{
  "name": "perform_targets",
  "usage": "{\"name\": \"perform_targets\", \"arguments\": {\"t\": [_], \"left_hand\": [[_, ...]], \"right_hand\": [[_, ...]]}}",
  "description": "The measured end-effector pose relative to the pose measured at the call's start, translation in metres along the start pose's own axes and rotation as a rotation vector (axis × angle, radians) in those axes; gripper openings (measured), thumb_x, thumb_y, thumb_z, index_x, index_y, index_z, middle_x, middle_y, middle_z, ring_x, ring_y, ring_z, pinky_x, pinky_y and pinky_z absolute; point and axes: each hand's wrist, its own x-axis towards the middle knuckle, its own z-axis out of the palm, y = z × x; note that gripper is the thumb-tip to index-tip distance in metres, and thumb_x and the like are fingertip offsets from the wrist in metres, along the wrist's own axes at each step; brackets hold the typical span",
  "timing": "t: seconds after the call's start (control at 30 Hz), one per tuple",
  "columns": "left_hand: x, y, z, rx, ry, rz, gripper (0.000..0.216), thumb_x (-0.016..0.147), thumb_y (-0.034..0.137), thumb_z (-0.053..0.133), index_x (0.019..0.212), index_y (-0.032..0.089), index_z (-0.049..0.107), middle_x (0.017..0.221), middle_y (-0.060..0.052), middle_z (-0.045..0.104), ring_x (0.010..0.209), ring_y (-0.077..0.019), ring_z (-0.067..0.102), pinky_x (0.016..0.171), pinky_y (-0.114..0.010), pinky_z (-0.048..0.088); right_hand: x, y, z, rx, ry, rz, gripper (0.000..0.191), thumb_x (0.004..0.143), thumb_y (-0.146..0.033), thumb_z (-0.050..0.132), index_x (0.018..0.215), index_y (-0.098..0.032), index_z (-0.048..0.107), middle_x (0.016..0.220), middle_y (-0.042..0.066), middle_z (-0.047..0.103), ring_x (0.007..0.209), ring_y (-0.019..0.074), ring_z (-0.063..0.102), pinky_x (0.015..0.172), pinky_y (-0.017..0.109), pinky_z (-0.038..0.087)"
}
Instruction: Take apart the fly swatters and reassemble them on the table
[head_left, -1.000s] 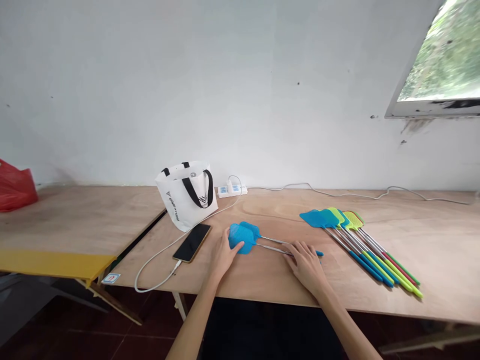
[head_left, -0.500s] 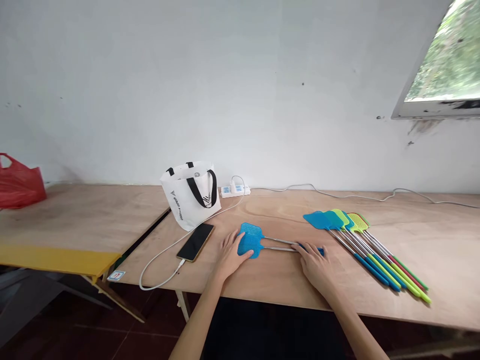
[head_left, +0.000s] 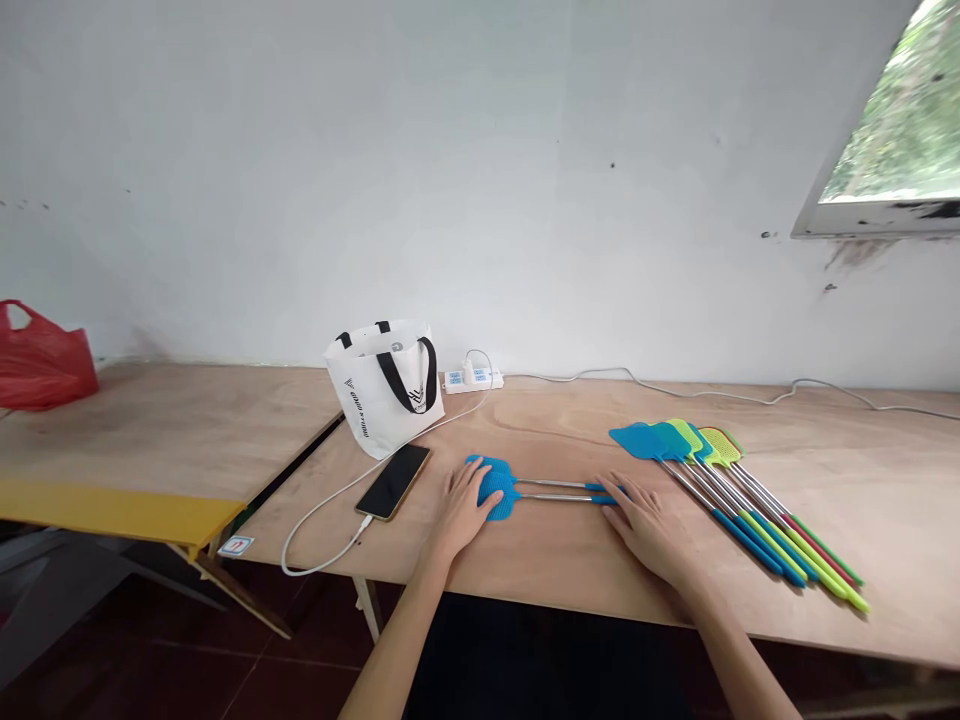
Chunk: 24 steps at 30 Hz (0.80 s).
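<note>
Two blue fly swatters (head_left: 496,495) lie side by side on the wooden table, their heads overlapping at the left and their metal shafts running right to blue handles. My left hand (head_left: 463,505) rests against the left ends of the heads, thumb and fingers spread over their edges. At the other end, my right hand (head_left: 643,525) lies with its fingers stretched out at the handle ends, partly covering them. To its right, several more fly swatters (head_left: 720,500) in blue, yellow-green, red and green are fanned in an overlapping row.
A phone (head_left: 394,482) on a white charging cable (head_left: 304,520) lies left of my left hand. Behind it stands a white tote bag (head_left: 386,390), beside a power strip (head_left: 474,379) near the wall. A red plastic bag (head_left: 45,360) sits on another table across a gap.
The two blue swatters have shifted slightly left, and their shafts now run closer to parallel. My right hand has moved from on top of the handles to their ends.
</note>
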Motion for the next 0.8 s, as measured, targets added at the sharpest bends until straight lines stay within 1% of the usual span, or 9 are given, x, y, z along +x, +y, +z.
{"name": "perform_targets", "arguments": {"t": [0.07,0.1,0.17,0.27,0.37,0.47,0.63,0.7,0.8], "left_hand": [[0.0007,-0.0044,0.0031,0.000,0.047,0.012,0.048,0.100,0.048,0.047,0.142,0.026,0.050,0.161,-0.009,0.039,0.150,-0.0272,0.033,0.123,-0.053,0.029],[0.0010,-0.0064,0.0047,0.002,0.065,0.015,0.047,0.100,0.047,0.047,0.142,0.026,0.050,0.161,-0.009,0.039,0.150,-0.0272,0.034,0.122,-0.052,0.030],[0.0015,-0.0092,0.0078,0.022,0.075,0.017,0.048,0.101,0.049,0.045,0.141,0.024,0.051,0.159,-0.011,0.041,0.149,-0.0276,0.035,0.122,-0.051,0.031],[0.0012,-0.0091,0.0102,0.070,0.056,0.026,0.049,0.101,0.050,0.042,0.140,0.022,0.051,0.156,-0.013,0.045,0.149,-0.0287,0.035,0.123,-0.052,0.028],[0.0002,-0.0064,0.0098,0.098,0.044,0.028,0.051,0.102,0.052,0.040,0.141,0.021,0.051,0.158,-0.013,0.043,0.149,-0.0298,0.035,0.123,-0.053,0.027],[-0.0004,-0.0045,0.0090,0.122,0.035,0.027,0.051,0.102,0.051,0.038,0.142,0.021,0.050,0.158,-0.013,0.043,0.149,-0.0303,0.034,0.123,-0.054,0.027],[-0.0005,-0.0031,0.0088,0.127,0.038,0.022,0.052,0.102,0.051,0.038,0.142,0.021,0.051,0.157,-0.013,0.044,0.149,-0.0304,0.034,0.122,-0.054,0.028],[-0.0006,-0.0023,0.0083,0.122,0.042,0.021,0.050,0.103,0.051,0.036,0.140,0.022,0.053,0.157,-0.013,0.044,0.149,-0.0300,0.035,0.122,-0.054,0.028],[-0.0011,-0.0010,0.0070,0.125,0.030,0.024,0.048,0.105,0.045,0.029,0.140,0.025,0.056,0.157,-0.011,0.044,0.149,-0.0285,0.034,0.122,-0.054,0.028]], "right_hand": [[-0.0007,0.0089,-0.0045,0.051,-0.019,0.009,0.053,0.101,-0.046,0.042,0.152,-0.031,0.041,0.153,0.008,0.049,0.138,0.0287,0.048,0.112,0.052,0.043],[-0.0008,0.0118,-0.0059,0.064,-0.014,0.016,0.054,0.101,-0.048,0.042,0.151,-0.029,0.042,0.151,0.008,0.052,0.136,0.0283,0.051,0.111,0.050,0.044],[-0.0008,0.0136,-0.0066,0.065,0.013,0.024,0.051,0.100,-0.049,0.041,0.145,-0.025,0.047,0.145,0.010,0.057,0.133,0.0285,0.053,0.111,0.049,0.044],[-0.0001,0.0107,-0.0047,0.062,0.054,0.011,0.045,0.101,-0.049,0.040,0.135,-0.021,0.051,0.136,0.013,0.062,0.128,0.0295,0.057,0.109,0.049,0.044],[0.0003,0.0081,-0.0032,0.091,0.068,0.018,0.038,0.101,-0.050,0.040,0.121,-0.021,0.054,0.128,0.014,0.064,0.120,0.0287,0.061,0.102,0.046,0.048],[0.0002,0.0075,-0.0038,0.082,0.064,0.005,0.033,0.101,-0.050,0.040,0.110,-0.022,0.055,0.127,0.012,0.064,0.120,0.0280,0.060,0.101,0.045,0.047],[0.0002,0.0058,-0.0056,0.055,0.072,-0.007,0.032,0.101,-0.047,0.040,0.115,-0.024,0.056,0.130,0.011,0.064,0.124,0.0282,0.058,0.104,0.046,0.045],[0.0003,0.0056,-0.0057,0.056,0.075,-0.007,0.032,0.101,-0.048,0.039,0.113,-0.024,0.057,0.129,0.011,0.064,0.123,0.0280,0.058,0.104,0.046,0.045],[0.0004,0.0061,-0.0052,0.066,0.082,-0.017,0.032,0.101,-0.050,0.039,0.110,-0.024,0.056,0.127,0.011,0.064,0.121,0.0276,0.060,0.103,0.045,0.046]]}}
